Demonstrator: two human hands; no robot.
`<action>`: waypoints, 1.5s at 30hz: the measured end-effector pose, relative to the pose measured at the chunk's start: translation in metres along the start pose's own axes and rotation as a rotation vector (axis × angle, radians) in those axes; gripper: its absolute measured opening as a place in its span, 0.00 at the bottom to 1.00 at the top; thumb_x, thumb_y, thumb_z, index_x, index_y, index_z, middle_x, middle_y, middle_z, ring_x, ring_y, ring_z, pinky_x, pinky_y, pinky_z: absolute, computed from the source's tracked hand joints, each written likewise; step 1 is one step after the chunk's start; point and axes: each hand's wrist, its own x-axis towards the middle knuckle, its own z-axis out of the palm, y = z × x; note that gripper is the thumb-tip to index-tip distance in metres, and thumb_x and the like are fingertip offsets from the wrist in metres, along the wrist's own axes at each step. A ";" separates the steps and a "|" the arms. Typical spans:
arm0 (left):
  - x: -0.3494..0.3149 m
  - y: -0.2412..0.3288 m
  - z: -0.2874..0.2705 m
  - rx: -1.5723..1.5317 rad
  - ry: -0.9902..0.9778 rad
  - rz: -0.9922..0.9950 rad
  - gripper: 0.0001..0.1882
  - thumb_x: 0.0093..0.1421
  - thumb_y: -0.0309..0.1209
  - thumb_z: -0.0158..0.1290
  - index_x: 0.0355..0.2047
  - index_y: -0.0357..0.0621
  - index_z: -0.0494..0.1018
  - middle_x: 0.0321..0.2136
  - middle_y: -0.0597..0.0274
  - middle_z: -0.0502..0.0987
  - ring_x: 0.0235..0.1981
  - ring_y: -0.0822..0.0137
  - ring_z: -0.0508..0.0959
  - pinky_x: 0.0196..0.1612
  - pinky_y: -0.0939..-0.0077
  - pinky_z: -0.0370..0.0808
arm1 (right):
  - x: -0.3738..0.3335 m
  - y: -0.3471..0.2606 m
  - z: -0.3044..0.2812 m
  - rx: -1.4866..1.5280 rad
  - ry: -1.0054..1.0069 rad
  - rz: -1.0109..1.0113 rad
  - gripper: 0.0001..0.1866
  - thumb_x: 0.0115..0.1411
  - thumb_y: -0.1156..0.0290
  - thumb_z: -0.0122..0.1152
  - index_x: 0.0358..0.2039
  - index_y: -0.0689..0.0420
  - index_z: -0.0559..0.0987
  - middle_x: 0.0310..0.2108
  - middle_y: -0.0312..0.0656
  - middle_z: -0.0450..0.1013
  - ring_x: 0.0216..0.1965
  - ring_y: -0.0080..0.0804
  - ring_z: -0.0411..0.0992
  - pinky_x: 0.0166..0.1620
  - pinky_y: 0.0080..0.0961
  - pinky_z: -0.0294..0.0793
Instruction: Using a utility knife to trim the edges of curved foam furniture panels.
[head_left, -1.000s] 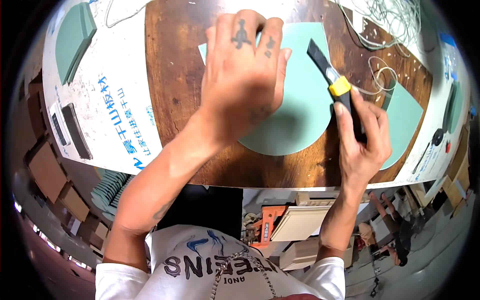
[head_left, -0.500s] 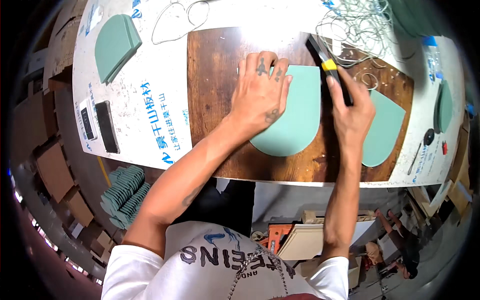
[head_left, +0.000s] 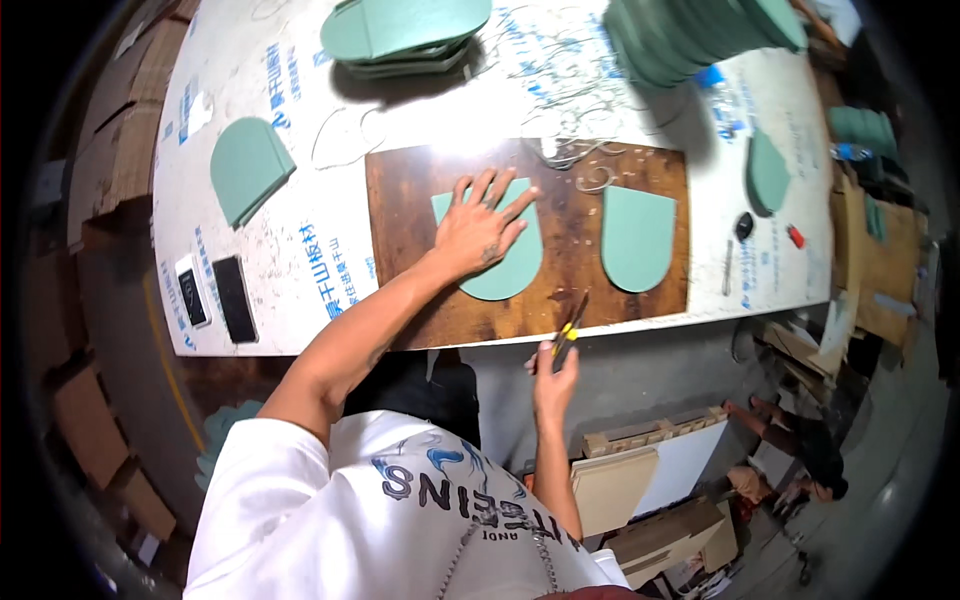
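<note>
My left hand (head_left: 476,232) lies flat with its fingers spread on a pale green, round-ended sheet piece (head_left: 512,262). That piece rests on a dark brown wood-grain board (head_left: 405,225). Closed around a black and yellow utility knife (head_left: 569,335), my right hand (head_left: 553,378) is at the table's front edge, apart from the green piece. The knife's tip points up toward the board's near edge. A second green piece (head_left: 638,242) of similar shape lies on the board's right part.
Thin offcut strands (head_left: 570,152) lie past the board. Green stacks stand at the far middle (head_left: 405,25) and far right (head_left: 680,35). Two phones (head_left: 234,298) and a folded-looking green stack (head_left: 248,170) sit at left. Another person (head_left: 800,445) is on the lower right.
My right hand has drawn the knife toward me, from beside the green piece to the table's front edge. My left hand's fingers have spread. The view has shifted, showing more of the far table.
</note>
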 end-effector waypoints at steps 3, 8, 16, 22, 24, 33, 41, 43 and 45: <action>0.002 0.013 0.009 -0.012 -0.081 0.005 0.27 0.68 0.44 0.46 0.67 0.57 0.63 0.70 0.50 0.56 0.69 0.48 0.55 0.67 0.40 0.48 | -0.039 0.012 -0.011 -0.063 0.028 0.044 0.14 0.68 0.61 0.58 0.34 0.60 0.71 0.19 0.37 0.70 0.20 0.24 0.70 0.26 0.23 0.70; 0.071 0.018 0.048 -0.130 -0.226 0.573 0.30 0.66 0.44 0.49 0.67 0.56 0.62 0.73 0.55 0.49 0.74 0.51 0.48 0.70 0.34 0.41 | -0.106 0.057 -0.038 -0.074 0.264 0.209 0.14 0.68 0.63 0.58 0.36 0.62 0.71 0.20 0.39 0.72 0.19 0.27 0.73 0.23 0.24 0.71; 0.213 -0.116 -0.015 0.249 -0.348 0.071 0.13 0.57 0.34 0.53 0.40 0.50 0.84 0.46 0.52 0.80 0.52 0.52 0.78 0.59 0.31 0.59 | -0.159 0.070 -0.055 0.105 0.535 0.421 0.13 0.66 0.65 0.60 0.39 0.63 0.72 0.22 0.40 0.74 0.20 0.28 0.75 0.23 0.25 0.72; 0.122 -0.078 -0.060 -0.112 -0.121 0.013 0.16 0.64 0.39 0.52 0.50 0.56 0.80 0.50 0.53 0.79 0.49 0.51 0.79 0.59 0.33 0.59 | -0.098 0.032 0.002 0.382 0.374 0.291 0.18 0.64 0.65 0.64 0.48 0.62 0.73 0.34 0.45 0.79 0.30 0.32 0.79 0.30 0.27 0.77; 0.064 -0.073 -0.044 -0.170 0.024 -0.103 0.21 0.64 0.40 0.51 0.55 0.45 0.75 0.49 0.43 0.77 0.51 0.45 0.77 0.57 0.36 0.64 | -0.065 0.015 0.028 0.325 0.258 0.129 0.21 0.64 0.61 0.63 0.49 0.64 0.73 0.39 0.51 0.79 0.37 0.39 0.80 0.39 0.33 0.78; -0.068 -0.027 -0.044 -0.421 -0.195 -0.292 0.31 0.58 0.37 0.57 0.58 0.31 0.65 0.54 0.33 0.69 0.53 0.38 0.70 0.58 0.45 0.64 | 0.005 -0.036 0.100 -0.167 0.239 0.060 0.24 0.63 0.57 0.59 0.49 0.67 0.72 0.43 0.61 0.74 0.48 0.60 0.73 0.52 0.45 0.69; -0.114 -0.023 -0.050 -0.613 -0.432 -0.438 0.26 0.56 0.37 0.60 0.50 0.33 0.72 0.40 0.36 0.78 0.53 0.36 0.69 0.56 0.46 0.65 | -0.036 -0.015 0.071 0.584 0.161 0.246 0.15 0.66 0.69 0.60 0.47 0.63 0.70 0.37 0.41 0.71 0.31 0.30 0.76 0.30 0.25 0.84; -0.124 -0.016 -0.047 -0.759 -0.563 -0.566 0.25 0.56 0.37 0.60 0.49 0.31 0.72 0.46 0.33 0.75 0.53 0.35 0.69 0.57 0.46 0.65 | -0.036 -0.008 0.072 0.424 0.198 0.245 0.16 0.65 0.68 0.61 0.47 0.63 0.70 0.37 0.40 0.72 0.30 0.30 0.76 0.30 0.25 0.84; -0.124 -0.002 -0.053 -0.553 -0.476 -0.477 0.26 0.55 0.36 0.61 0.50 0.30 0.71 0.49 0.31 0.72 0.54 0.36 0.69 0.57 0.46 0.65 | -0.036 -0.010 0.073 0.153 0.281 0.266 0.19 0.61 0.68 0.66 0.47 0.64 0.70 0.36 0.41 0.71 0.29 0.30 0.76 0.29 0.26 0.84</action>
